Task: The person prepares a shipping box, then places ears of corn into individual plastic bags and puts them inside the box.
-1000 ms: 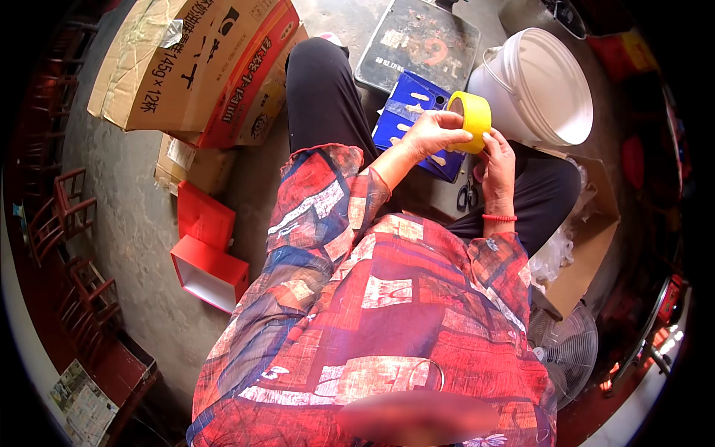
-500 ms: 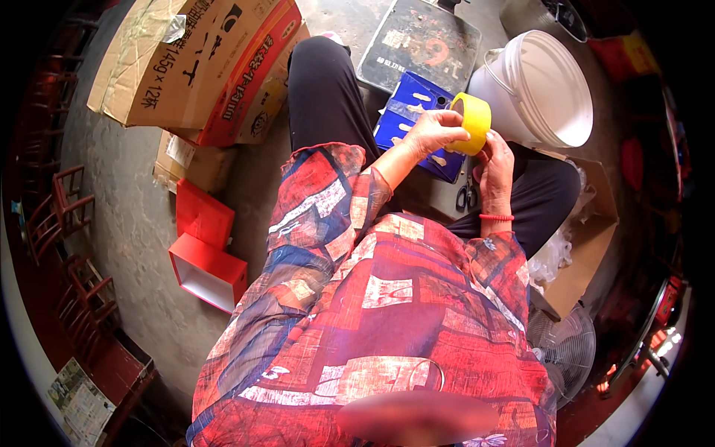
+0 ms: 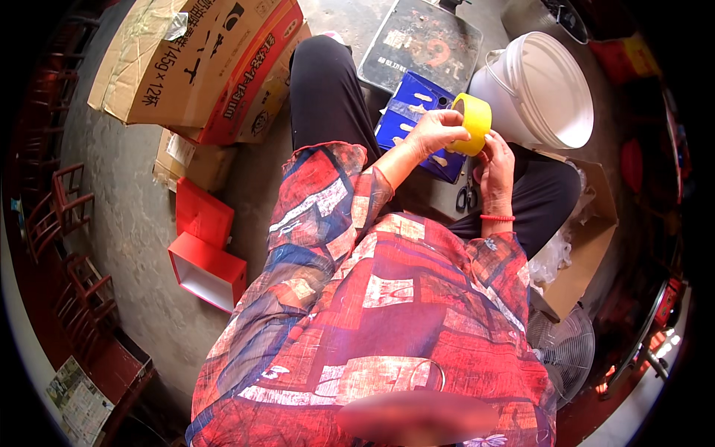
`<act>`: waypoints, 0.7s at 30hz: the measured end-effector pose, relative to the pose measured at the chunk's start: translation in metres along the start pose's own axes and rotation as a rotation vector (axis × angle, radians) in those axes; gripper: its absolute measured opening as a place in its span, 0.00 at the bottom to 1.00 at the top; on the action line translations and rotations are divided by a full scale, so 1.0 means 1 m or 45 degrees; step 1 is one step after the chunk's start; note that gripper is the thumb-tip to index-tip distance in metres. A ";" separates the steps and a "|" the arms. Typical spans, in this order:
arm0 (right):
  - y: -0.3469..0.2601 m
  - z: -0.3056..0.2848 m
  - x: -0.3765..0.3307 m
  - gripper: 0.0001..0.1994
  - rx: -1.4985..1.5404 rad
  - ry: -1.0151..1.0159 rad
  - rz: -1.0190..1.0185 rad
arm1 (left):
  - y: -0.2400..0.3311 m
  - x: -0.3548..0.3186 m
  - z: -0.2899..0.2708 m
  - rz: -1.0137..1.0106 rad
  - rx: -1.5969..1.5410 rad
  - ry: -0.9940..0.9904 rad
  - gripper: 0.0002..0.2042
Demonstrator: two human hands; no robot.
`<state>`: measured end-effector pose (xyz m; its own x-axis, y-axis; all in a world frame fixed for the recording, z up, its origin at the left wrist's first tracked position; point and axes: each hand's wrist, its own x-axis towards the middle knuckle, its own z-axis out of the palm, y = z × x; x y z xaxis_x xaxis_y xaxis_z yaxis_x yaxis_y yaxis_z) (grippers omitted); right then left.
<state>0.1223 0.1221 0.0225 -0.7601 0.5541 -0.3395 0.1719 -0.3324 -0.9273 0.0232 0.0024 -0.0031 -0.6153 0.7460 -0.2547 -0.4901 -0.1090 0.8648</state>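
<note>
A roll of yellow tape (image 3: pixel 478 123) is held up between my two hands, above the right end of a blue case. My left hand (image 3: pixel 438 134) pinches the roll's near left rim between thumb and fingers. At its lower right edge, my right hand (image 3: pixel 494 160) has its fingertips closed against the tape; what exactly they pinch there is hidden. The blue case (image 3: pixel 406 112) carries several pale pieces and a strip of clear tape. Scissors (image 3: pixel 466 197) with dark handles lie on the floor beside my right wrist, partly covered by it.
Beyond the blue case lies a dark flat board (image 3: pixel 421 45). A white bucket (image 3: pixel 547 89) stands at the right, with a carton of plastic bags (image 3: pixel 555 257) nearer. Large cardboard boxes (image 3: pixel 201 67) fill the far left. An opened red box (image 3: pixel 208 272) sits left of me; a fan (image 3: pixel 570 350) stands lower right.
Almost nothing differs. Both hands keep their hold on the tape roll in the same place, and the view has shifted only slightly.
</note>
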 end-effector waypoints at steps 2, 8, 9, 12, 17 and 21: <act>-0.002 -0.001 0.001 0.12 0.000 -0.047 -0.003 | -0.002 0.002 0.000 -0.013 -0.002 0.018 0.08; -0.001 -0.003 0.002 0.12 0.040 -0.037 0.031 | -0.002 0.002 0.001 0.007 -0.015 0.046 0.09; -0.001 -0.001 0.001 0.12 0.055 0.008 0.035 | -0.002 0.002 0.002 0.009 -0.019 0.047 0.09; -0.001 0.003 0.001 0.11 0.062 0.050 0.021 | -0.002 0.002 0.001 0.002 -0.026 0.058 0.09; 0.001 0.001 0.001 0.11 0.027 -0.045 -0.032 | -0.002 0.003 0.000 -0.006 -0.036 0.051 0.09; 0.000 0.005 0.000 0.11 0.007 0.006 -0.001 | 0.002 -0.001 0.003 -0.006 -0.029 0.048 0.09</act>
<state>0.1190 0.1184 0.0234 -0.7571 0.5583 -0.3393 0.1677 -0.3359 -0.9268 0.0240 0.0034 0.0001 -0.6355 0.7213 -0.2755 -0.5068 -0.1206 0.8536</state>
